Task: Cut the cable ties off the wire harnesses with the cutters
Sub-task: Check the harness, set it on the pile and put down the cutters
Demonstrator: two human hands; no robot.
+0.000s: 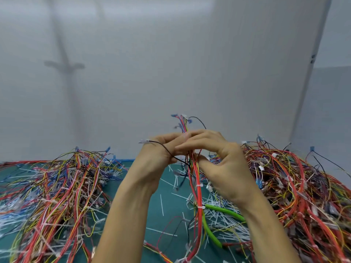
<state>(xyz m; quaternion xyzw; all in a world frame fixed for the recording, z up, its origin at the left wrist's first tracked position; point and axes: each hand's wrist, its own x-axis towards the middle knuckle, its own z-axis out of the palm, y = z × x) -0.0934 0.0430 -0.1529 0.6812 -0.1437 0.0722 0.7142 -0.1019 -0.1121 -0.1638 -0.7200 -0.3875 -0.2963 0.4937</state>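
Item: one wire harness (196, 179), raised upright over the worktop (167, 204). Our left hand (161, 154) and right hand (218, 158) each close their grip on it. Cutters (224, 211) lie beneath, unheld. Cable ties (199, 185) remain. Risk: loose strands snagging the piles below.

I see glossy plastic-coated wires in the harness (197, 188), shiny green plastic grips on the cutters (224, 211), matt white plastic cable ties (199, 186), and a smooth matt green mat (167, 204).
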